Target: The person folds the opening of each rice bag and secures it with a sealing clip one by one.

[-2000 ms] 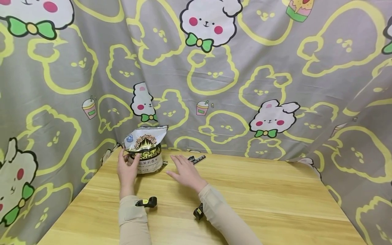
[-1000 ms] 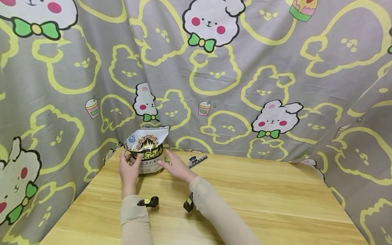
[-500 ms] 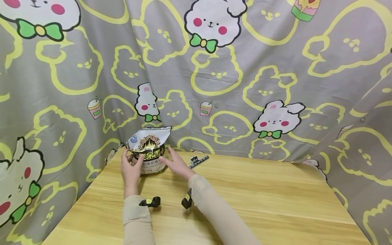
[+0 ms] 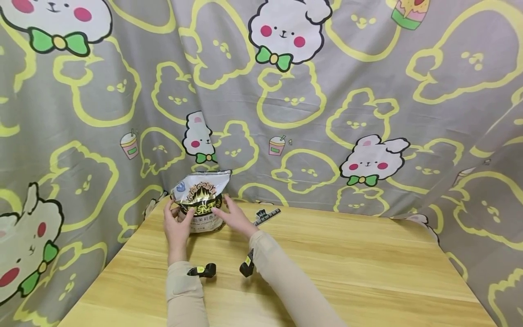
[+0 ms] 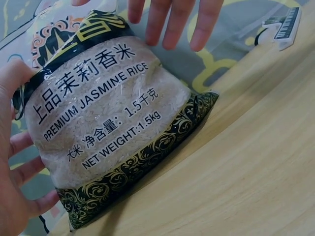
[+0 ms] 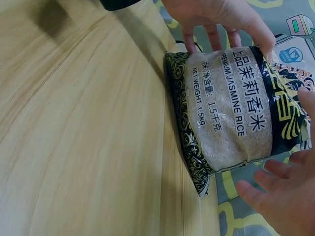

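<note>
The fingers [image 5: 28, 171] of the left hand [image 4: 176, 230] were wrapped round one side of the rice bag, thumb in front; those of the right hand [image 4: 241, 220] were held straight and spread at the opposite side, and whether the bag was touched by them could not be told.

The patterned curtain [image 4: 237, 97] was hung close behind the bench [image 4: 347, 263], so by too hard a push the bag might have been driven into the cloth or over the far edge. The rice bag [image 4: 202, 200] was stood upright at the bench's far left, its slack top tilted rightward. A slump was judged possible if the left hold were loosened, since soft grain would be shifted inside slippery film. Last, the small keyboard-patterned strip [image 4: 268, 216] was placed just beyond the right hand, where it could have been knocked by a wide swing.
</note>
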Motion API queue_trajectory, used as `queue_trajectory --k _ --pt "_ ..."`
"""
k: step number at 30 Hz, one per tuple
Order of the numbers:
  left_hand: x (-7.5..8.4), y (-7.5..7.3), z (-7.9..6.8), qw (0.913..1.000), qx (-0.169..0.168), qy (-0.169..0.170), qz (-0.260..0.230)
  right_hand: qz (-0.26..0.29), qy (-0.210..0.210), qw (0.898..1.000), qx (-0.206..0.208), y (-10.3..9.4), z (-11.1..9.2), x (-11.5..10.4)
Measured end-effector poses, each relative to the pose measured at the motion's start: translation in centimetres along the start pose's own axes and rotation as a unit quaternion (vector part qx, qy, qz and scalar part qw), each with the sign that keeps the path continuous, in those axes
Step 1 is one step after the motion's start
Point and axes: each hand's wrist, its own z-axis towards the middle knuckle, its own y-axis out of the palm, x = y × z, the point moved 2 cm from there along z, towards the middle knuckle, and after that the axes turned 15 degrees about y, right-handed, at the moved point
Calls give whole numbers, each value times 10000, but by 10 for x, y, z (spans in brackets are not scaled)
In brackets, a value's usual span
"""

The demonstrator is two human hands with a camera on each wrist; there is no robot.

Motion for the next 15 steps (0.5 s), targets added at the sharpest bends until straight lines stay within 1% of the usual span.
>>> queue_trajectory --k 4,15 --pt "0 -1 -1 10000 -15 12 20 138 39 9999 -20 2 2 -2" --pt "-1 -1 -2 9999 67 23 -74 142 3 9999 82 9 15 -8"
